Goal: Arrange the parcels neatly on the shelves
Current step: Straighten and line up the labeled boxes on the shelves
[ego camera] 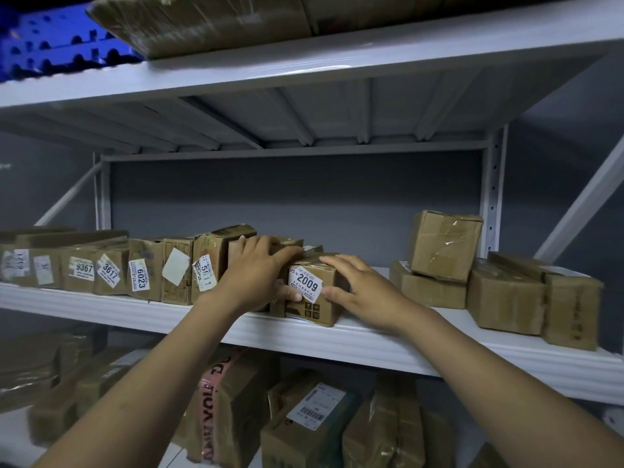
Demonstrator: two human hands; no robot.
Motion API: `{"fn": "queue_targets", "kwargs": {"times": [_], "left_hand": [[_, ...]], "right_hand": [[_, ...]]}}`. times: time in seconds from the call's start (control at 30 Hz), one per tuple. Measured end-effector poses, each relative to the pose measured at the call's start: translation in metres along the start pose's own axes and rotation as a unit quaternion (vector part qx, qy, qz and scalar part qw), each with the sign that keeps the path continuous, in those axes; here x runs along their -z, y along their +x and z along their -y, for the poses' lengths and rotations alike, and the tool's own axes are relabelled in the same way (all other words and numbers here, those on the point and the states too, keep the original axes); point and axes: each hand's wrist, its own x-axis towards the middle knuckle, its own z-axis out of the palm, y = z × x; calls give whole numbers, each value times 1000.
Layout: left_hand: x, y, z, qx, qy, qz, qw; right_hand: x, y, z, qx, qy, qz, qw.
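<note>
- Lower-shelf parcels (304, 427) sit closest, below the arms: taped cartons, blurred, not touched.
- Middle shelf (337, 342): white metal. The 2009 box (315, 307) stands at its front edge, about mid-span and slightly skewed to the lip.
- Left hand (260, 268) holds the box's left side, with fingers spread fairly flat over the top and the thumb against the front face under the label.
- Right hand (363, 292) holds the right side, fingers bent over the top edge and thumb on the front corner. Both hands are on it and neither is free.
- Handling, as a guess: a small corrugated carton, probably light and stiff enough to slide. The corners look scuffed and the tape is glossy, so grip bare cardboard at two opposite sides, as here, and keep the label facing out.
- 5611 parcel (206, 265) is just left and leans a bit. A labelled row continues left through the 6023 parcel (141, 275).
- Right-side parcels (506, 298) are well apart and loosely piled, with one tilted carton (445, 244) on top.
- Upper-shelf parcel (202, 21) is overhead, beside a blue crate (50, 45).
</note>
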Motion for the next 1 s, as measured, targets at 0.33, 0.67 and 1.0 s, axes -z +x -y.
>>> {"fn": "queue_targets", "kwargs": {"times": [0.33, 0.67, 1.0], "left_hand": [[26, 34, -58, -70, -82, 15, 994], [7, 81, -114, -58, -32, 51, 997], [2, 84, -114, -4, -213, -14, 977]], "right_hand": [[82, -6, -50, -181, -278, -251, 909], [90, 16, -74, -324, -286, -218, 875], [91, -23, -71, -69, -76, -451, 887]]}}
